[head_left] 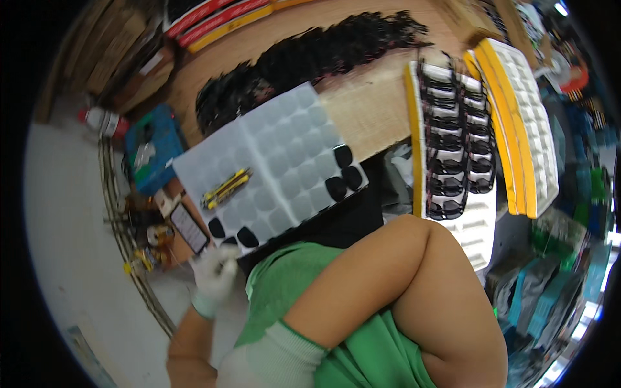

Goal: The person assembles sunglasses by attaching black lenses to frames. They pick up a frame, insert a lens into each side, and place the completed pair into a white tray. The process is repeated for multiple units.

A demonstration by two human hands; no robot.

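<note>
My left hand, in a white knit glove, is by the lower left corner of a translucent sheet. Its fingers are curled together near a dark lens; what they hold, if anything, is hidden. Rounded lens shapes show in rows through the sheet. Dark lenses lie uncovered at its lower left corner, and three more dark lenses at its right end. A slim yellow-and-black tool rests on top. My right forearm bends across my green-clad lap; my right hand, gloved too, is largely cut off by the lower edge.
On the right, a white tray with a yellow edge carries rows of black glasses. Beside it leans another white tray. Black eyeglass frames lie heaped behind the sheet. A blue bin and a phone-like device are at left.
</note>
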